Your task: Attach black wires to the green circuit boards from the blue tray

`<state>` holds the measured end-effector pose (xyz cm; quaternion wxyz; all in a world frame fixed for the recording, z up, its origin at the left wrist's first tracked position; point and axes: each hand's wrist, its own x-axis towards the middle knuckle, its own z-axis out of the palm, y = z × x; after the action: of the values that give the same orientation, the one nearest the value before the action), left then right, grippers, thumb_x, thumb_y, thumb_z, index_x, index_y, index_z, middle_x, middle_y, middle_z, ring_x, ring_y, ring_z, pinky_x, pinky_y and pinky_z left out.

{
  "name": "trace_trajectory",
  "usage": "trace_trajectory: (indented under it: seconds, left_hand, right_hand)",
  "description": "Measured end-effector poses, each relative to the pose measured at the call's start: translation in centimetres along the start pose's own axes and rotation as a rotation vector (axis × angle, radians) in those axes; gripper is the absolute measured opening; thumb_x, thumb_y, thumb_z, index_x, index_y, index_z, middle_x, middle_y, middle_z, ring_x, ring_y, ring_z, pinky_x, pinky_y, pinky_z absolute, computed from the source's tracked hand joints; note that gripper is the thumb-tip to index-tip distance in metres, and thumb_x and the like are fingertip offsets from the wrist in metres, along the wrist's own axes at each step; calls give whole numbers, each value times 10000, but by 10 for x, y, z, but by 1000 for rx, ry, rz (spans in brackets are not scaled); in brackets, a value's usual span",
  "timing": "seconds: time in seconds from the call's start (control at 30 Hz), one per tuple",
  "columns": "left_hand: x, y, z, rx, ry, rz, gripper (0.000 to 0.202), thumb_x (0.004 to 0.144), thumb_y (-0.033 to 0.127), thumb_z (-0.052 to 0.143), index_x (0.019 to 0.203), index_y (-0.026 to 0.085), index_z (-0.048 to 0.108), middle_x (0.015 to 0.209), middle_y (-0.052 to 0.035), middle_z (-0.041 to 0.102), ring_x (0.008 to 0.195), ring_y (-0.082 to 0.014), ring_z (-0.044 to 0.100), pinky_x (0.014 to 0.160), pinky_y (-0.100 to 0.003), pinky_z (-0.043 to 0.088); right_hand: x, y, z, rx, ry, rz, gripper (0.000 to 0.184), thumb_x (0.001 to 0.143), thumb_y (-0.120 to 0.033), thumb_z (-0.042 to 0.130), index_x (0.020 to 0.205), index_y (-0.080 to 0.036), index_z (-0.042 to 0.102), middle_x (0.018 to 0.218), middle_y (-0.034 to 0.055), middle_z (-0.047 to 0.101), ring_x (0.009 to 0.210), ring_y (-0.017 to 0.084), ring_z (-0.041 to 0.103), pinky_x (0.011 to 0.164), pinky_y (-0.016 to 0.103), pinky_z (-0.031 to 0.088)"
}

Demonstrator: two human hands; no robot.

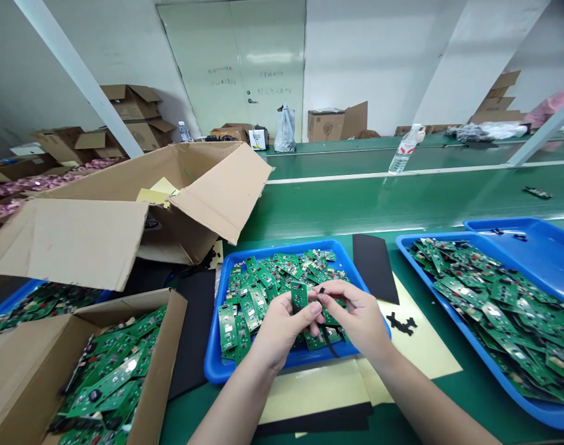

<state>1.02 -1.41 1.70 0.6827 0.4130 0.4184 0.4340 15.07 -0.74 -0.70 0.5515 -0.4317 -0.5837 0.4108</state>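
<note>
My left hand (pixel 282 327) grips a small green circuit board (pixel 299 295) upright over the middle blue tray (pixel 217 364). My right hand (pixel 356 315) pinches a small black piece (pixel 320 290) against the board's top edge. A black strip (pixel 327 339) hangs below my fingers. The tray under both hands is piled with several more green boards (pixel 258 290).
A cardboard box of boards (pixel 110 383) stands at the lower left, an open empty-looking carton (pixel 138 204) behind it. Another blue tray of boards (pixel 495 309) lies at the right. Black foam sheets (pixel 374 266) and yellow backing paper (pixel 425 352) lie between. A water bottle (pixel 404 151) stands on the green conveyor.
</note>
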Motion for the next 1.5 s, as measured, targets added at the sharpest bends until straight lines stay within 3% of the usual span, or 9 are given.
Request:
trace_trajectory:
  seconds: [0.13, 0.2, 0.33, 0.47, 0.63, 0.9, 1.23, 1.5]
  left_hand:
    - [-1, 4, 1, -124, 59, -37, 461, 714, 460, 690, 1026, 128, 618, 698, -27, 644, 577, -116, 571, 594, -256, 463]
    - [0, 6, 1, -168, 98, -67, 448, 771, 455, 627, 1088, 140, 603, 761, -47, 672, 626, -144, 608, 651, -301, 491]
    - [3, 4, -1, -110, 95, -87, 346, 786, 387, 593, 980, 110, 667, 841, -90, 705, 723, -198, 655, 725, -319, 488]
    - [4, 0, 1, 28, 56, -50, 252, 804, 307, 537, 898, 111, 665, 657, -43, 680, 590, -171, 635, 629, -275, 474]
    - [6, -4, 3, 164, 17, -15, 219, 818, 278, 472, 833, 133, 636, 454, 22, 574, 476, -148, 570, 575, -248, 450]
    - [8, -9, 4, 148, 2, -44, 200, 800, 247, 437, 827, 147, 608, 464, 22, 555, 465, -141, 520, 521, -245, 442]
    - [9, -12, 2, 143, -4, -64, 151, 782, 275, 465, 765, 156, 557, 469, 28, 530, 484, -134, 508, 547, -245, 435]
    - [11, -14, 1, 179, -20, -44, 186, 812, 344, 472, 718, 183, 484, 465, 39, 512, 480, -131, 499, 556, -247, 419]
  right_hand:
    - [2, -6, -7, 73, 153, -17, 133, 839, -325, 586, 839, -198, 624, 871, 67, 712, 871, 200, 671, 776, 323, 544]
    - [4, -9, -13, 66, 160, -16, 149, 851, -335, 570, 845, -192, 609, 825, 60, 708, 839, 193, 675, 758, 312, 546]
    - [7, -12, -23, -118, -56, -78, 159, 888, -309, 505, 818, -187, 580, 732, 35, 660, 706, 162, 647, 663, 271, 532]
    - [6, -11, -22, -444, -210, -252, 183, 914, -235, 433, 822, -182, 582, 688, 21, 628, 610, 138, 593, 580, 245, 472]
    - [5, -5, -21, -626, -327, -364, 208, 920, -181, 386, 910, -166, 593, 736, 45, 663, 662, 164, 627, 615, 275, 476]
    - [6, -2, -20, -797, -332, -453, 230, 910, -169, 373, 842, -160, 593, 707, 60, 652, 631, 174, 604, 571, 281, 444]
    - [5, -1, -18, -884, -322, -426, 245, 904, -172, 375, 710, -177, 526, 592, 11, 562, 532, 138, 533, 507, 246, 341]
    - [6, -2, -17, -884, -302, -417, 238, 897, -170, 376, 708, -184, 520, 574, 1, 545, 506, 134, 510, 493, 250, 331]
